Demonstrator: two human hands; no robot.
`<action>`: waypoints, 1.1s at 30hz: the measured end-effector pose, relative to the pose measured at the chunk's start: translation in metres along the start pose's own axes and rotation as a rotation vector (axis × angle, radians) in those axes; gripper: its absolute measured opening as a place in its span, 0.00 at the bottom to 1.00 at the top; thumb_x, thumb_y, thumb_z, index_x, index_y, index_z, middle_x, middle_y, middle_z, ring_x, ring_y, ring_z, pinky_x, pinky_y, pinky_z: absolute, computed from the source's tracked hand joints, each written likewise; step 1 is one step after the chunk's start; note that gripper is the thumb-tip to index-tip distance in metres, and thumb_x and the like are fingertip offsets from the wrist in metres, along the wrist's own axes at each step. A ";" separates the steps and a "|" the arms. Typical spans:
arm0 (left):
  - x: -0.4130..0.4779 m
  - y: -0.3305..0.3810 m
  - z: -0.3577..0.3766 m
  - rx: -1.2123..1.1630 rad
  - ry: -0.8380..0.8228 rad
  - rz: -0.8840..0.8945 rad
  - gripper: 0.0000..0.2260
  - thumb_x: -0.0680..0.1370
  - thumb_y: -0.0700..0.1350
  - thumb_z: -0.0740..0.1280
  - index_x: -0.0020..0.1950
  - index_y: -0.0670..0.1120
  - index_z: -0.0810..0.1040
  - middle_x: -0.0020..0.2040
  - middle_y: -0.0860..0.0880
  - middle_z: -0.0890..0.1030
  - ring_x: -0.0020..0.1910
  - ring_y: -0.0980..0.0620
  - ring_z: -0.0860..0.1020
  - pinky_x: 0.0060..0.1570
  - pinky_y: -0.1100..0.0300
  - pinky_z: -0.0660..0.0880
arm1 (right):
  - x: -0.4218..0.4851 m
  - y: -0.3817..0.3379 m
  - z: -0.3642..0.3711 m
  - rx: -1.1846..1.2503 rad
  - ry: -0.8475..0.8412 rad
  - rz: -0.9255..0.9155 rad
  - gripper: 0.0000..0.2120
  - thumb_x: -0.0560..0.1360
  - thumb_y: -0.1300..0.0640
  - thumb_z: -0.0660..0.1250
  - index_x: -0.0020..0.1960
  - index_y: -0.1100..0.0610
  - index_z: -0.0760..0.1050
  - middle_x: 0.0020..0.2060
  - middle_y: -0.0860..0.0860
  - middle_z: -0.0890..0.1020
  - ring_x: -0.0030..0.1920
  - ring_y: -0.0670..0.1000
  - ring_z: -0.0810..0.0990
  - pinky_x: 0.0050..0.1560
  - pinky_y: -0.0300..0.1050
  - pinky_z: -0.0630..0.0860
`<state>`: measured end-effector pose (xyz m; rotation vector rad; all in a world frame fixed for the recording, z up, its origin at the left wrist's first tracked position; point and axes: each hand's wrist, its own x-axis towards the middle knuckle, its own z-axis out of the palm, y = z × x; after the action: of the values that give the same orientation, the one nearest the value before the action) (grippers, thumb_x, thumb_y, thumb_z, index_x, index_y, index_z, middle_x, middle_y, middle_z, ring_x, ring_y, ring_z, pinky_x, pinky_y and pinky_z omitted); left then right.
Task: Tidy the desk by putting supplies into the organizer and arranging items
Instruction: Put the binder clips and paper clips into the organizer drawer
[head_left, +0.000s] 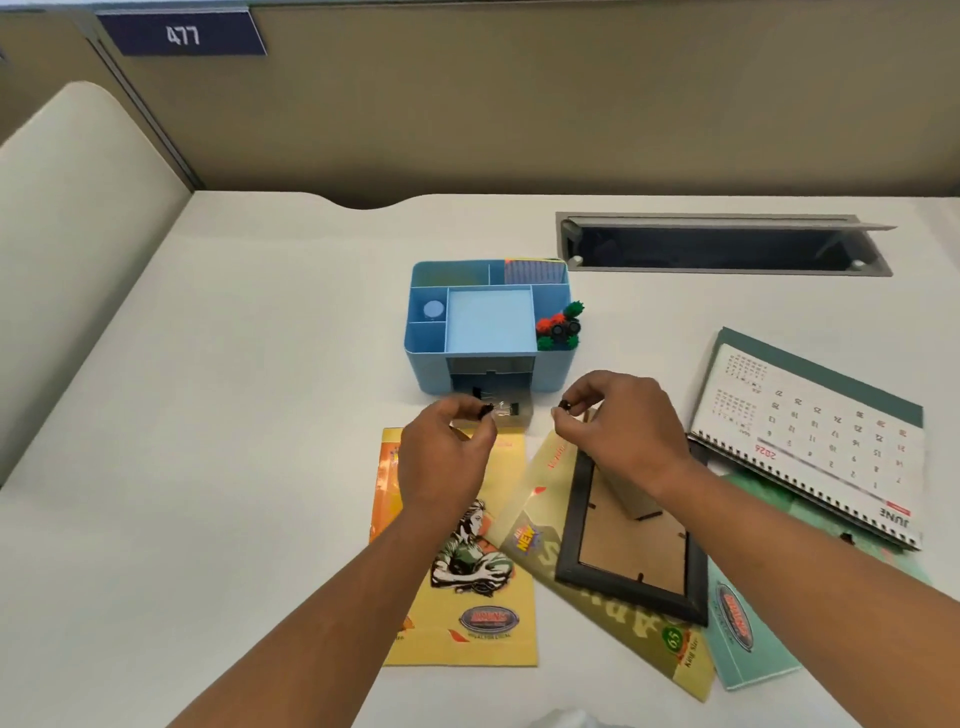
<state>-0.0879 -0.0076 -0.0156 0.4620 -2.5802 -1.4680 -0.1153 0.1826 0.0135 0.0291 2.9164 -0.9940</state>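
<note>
A blue desk organizer (426, 358) stands mid-desk with several compartments. Its clear front drawer (514, 413) is pulled out and holds black binder clips. My left hand (447, 452) pinches a small black binder clip (485, 412) just over the drawer. To the right of the drawer, my right hand (618, 426) pinches another small black clip (565, 404) between thumb and forefinger. Red, green and black pushpin-like pieces (560, 327) fill the organizer's right compartment. A small round white item (434, 310) sits in a left compartment.
Yellow notebooks (467, 613) and a green one (748, 654) lie near me, with a black picture frame (634, 540) face down on them. A spiral desk calendar (810, 447) lies at the right. An open cable slot (722, 247) is set in the desk behind it. Partition walls enclose the desk.
</note>
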 end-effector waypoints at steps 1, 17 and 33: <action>0.007 -0.002 -0.001 -0.003 0.017 -0.009 0.04 0.72 0.50 0.73 0.46 0.54 0.83 0.42 0.58 0.83 0.40 0.57 0.80 0.41 0.60 0.76 | 0.005 -0.006 0.005 0.004 -0.004 -0.018 0.07 0.69 0.44 0.73 0.44 0.46 0.81 0.38 0.40 0.83 0.37 0.41 0.79 0.41 0.42 0.78; 0.037 -0.018 0.000 -0.028 -0.003 -0.095 0.11 0.73 0.55 0.73 0.50 0.50 0.84 0.39 0.58 0.81 0.42 0.62 0.78 0.40 0.71 0.68 | 0.038 -0.020 0.050 -0.094 -0.072 -0.099 0.10 0.74 0.47 0.70 0.53 0.48 0.81 0.46 0.43 0.85 0.42 0.46 0.81 0.46 0.42 0.79; -0.026 -0.003 0.016 0.029 -0.122 -0.036 0.01 0.75 0.50 0.70 0.44 0.55 0.81 0.38 0.61 0.81 0.33 0.59 0.78 0.40 0.56 0.78 | -0.016 0.027 0.002 0.020 -0.043 0.053 0.05 0.74 0.51 0.68 0.49 0.45 0.80 0.42 0.39 0.82 0.41 0.42 0.80 0.44 0.40 0.75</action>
<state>-0.0672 0.0127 -0.0255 0.4374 -2.7042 -1.5173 -0.0982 0.2030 -0.0034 0.0849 2.8515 -1.0025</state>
